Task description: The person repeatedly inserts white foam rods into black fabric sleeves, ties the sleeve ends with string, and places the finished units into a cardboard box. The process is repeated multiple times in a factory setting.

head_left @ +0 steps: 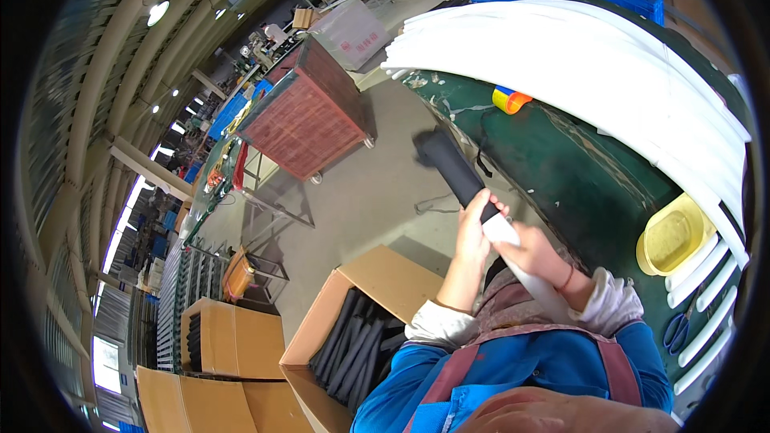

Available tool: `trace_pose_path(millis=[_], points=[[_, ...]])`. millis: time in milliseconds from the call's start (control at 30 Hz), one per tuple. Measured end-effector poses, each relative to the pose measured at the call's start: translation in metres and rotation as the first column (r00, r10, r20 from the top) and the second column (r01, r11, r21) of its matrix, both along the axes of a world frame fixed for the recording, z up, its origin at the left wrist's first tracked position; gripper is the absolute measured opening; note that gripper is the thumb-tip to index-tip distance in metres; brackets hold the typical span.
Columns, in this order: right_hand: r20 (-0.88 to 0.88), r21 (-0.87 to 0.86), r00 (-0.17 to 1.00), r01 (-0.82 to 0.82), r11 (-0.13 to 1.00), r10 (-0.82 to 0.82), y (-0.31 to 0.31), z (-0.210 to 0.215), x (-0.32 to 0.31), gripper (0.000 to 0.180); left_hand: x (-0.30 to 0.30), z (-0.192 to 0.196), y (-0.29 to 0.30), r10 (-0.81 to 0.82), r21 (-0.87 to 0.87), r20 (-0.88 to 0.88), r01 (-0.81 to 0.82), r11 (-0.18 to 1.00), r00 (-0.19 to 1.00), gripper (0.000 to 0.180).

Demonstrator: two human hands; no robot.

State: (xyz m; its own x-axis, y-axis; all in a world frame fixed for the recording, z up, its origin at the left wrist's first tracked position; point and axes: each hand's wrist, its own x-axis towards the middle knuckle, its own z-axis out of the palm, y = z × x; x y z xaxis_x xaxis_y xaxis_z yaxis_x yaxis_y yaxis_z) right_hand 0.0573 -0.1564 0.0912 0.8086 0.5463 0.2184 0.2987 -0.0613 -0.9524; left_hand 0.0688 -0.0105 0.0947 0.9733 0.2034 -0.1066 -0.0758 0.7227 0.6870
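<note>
Closest to the camera, at 6 o'clock, blue jacket (pixel 525 373) with maroon straps. Around 2 o'clock from the hands, dark green counter (pixel 577 148), bearing long white tubes (pixel 577 56); near 8 o'clock, open carton (pixel 393 279) of loose black tubes (pixel 353 345). Held up in the air beside the counter, held black tube (pixel 459 172), long axis pointing to 11 o'clock, far end blurred. Meeting its near end, held white tube (pixel 502 231), trailing toward 5 o'clock, roughly in line: probably the relation to watch. Overlap, impossible to tell. Left hand (pixel 472 228), nearer the black, wrapped around its near end; right hand (pixel 536 252), at 4 o'clock, gripping the white.
</note>
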Motion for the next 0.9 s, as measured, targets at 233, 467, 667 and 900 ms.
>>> trace_pose_path(millis=[233,467,667,900], points=[[0.134,-0.053,0.990,-0.042,0.998,0.049,-0.006,-0.011,-0.007,0.032,-0.005,-0.009,0.012,-0.109,-0.132,0.062,0.117,0.984,0.992,0.035],[0.096,0.052,0.973,0.204,0.977,-0.209,0.005,-0.017,-0.002,0.037,-0.017,-0.017,-0.035,0.039,0.088,-0.048,-0.035,0.995,0.998,0.013],[-0.050,-0.147,0.986,-0.166,0.975,0.160,-0.027,-0.002,-0.016,0.065,-0.018,-0.013,-0.002,-0.034,-0.091,0.018,0.035,0.995,0.999,0.026],[0.055,0.101,0.968,0.238,0.966,-0.244,-0.013,-0.028,-0.018,0.074,-0.030,-0.023,-0.045,-0.095,0.053,-0.133,0.103,0.993,0.987,0.022]])
